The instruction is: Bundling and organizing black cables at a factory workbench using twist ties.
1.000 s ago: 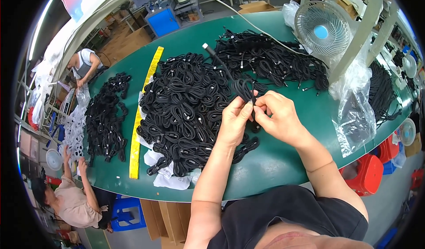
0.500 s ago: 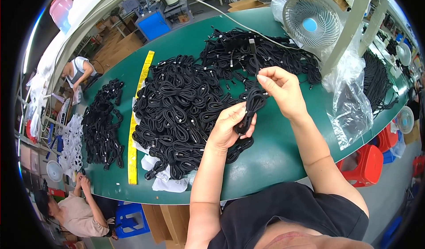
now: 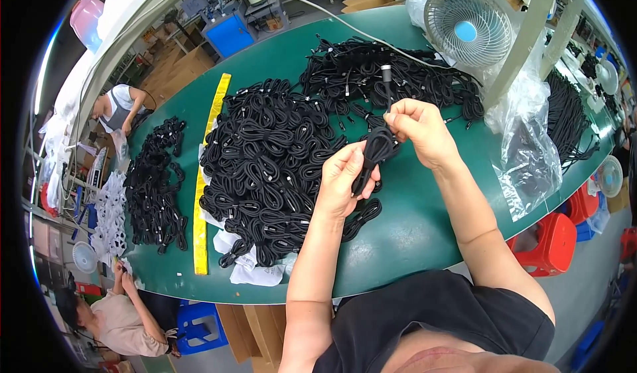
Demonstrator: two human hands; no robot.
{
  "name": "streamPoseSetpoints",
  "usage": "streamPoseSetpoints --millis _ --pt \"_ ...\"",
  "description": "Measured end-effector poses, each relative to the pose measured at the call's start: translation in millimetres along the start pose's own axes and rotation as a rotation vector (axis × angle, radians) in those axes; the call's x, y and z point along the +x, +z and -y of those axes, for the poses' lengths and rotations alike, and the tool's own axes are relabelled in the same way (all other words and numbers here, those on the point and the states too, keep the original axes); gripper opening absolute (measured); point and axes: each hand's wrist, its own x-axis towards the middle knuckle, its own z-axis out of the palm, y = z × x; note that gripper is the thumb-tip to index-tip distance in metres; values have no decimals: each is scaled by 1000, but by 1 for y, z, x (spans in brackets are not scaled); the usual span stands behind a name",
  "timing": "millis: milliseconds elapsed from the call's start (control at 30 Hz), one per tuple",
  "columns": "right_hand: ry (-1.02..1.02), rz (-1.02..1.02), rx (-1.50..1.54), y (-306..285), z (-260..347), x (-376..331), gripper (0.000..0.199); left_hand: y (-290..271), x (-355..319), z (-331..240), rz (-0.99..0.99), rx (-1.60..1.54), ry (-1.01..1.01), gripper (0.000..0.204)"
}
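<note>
My left hand [image 3: 342, 177] is closed round a black cable [image 3: 377, 149] wound into a bundle, held above the green table. With thumb and fingers pinched, my right hand [image 3: 419, 129] grips the cable's loose end just below its plug [image 3: 386, 74], which points up and away from me. Beside my left hand lies a big heap of coiled black cables [image 3: 265, 154]. Beyond my right hand is another pile of black cables [image 3: 398, 74], with several plugs showing.
A yellow strip [image 3: 209, 174] divides the big heap from a smaller cable pile [image 3: 156, 184]. At the right stand a fan [image 3: 468, 24], clear plastic bags [image 3: 527, 167] and a red stool [image 3: 547, 243]. Two people [image 3: 123, 320] work at the left. White bags [image 3: 255, 270] lie by the near edge.
The bundle has turned in my left hand, and the plug has swung slightly right and down, showing another side. My right hand keeps its pinch, a little closer to the bundle.
</note>
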Motion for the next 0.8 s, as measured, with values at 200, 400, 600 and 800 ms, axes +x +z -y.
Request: streamPoseSetpoints --millis 200,400,600,800 --pt "-61 -32 69 6 -2 -2 7 3 0 -8 -39 -2 57 35" --pt "-40 49 -33 6 -2 -1 5 -1 -2 -11 -67 24 7 31" --pt "-37 -43 -20 3 3 -2 7 -5 0 -9 -48 26 -17 29" --pt "-37 10 6 12 -2 -3 6 -8 0 -9 -60 -2 23 27"
